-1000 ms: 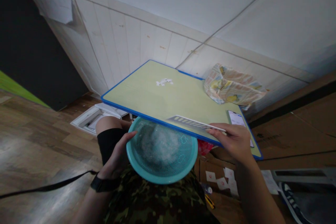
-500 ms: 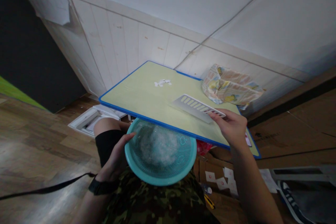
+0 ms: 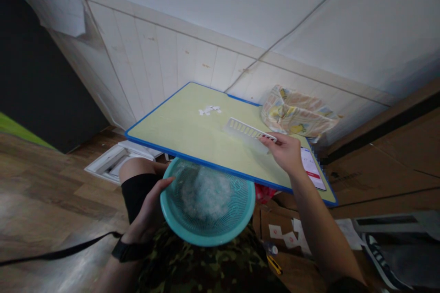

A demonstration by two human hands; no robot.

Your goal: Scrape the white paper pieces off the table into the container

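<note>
A turquoise plastic strainer basket (image 3: 208, 240) rests on my lap, partly under the front edge of the table (image 3: 165, 123). My left hand (image 3: 154, 201) grips its left rim, thumb on top. Inside lies a loose pile of whitish, translucent small stuff (image 3: 206, 192), too blurred to name. Above the table, my right hand (image 3: 286, 152) holds a white slotted plastic tray (image 3: 244, 129) by its right end. A row of oblong openings runs along the tray; its lower side is blurred. Small white pieces (image 3: 209, 110) lie in a cluster on the tabletop beyond it.
A patterned fabric bag (image 3: 299, 112) stands at the table's back right. A phone (image 3: 312, 169) lies by the right edge. Below right are white paper cards (image 3: 290, 239), a yellow cutter (image 3: 274, 264) and a shoe (image 3: 380, 256). A white box (image 3: 112, 161) is on the floor left.
My right hand has moved slightly left and back with the tray, which has turned to a different tilt. More of the phone now shows. My left hand keeps its grip on the strainer basket.
</note>
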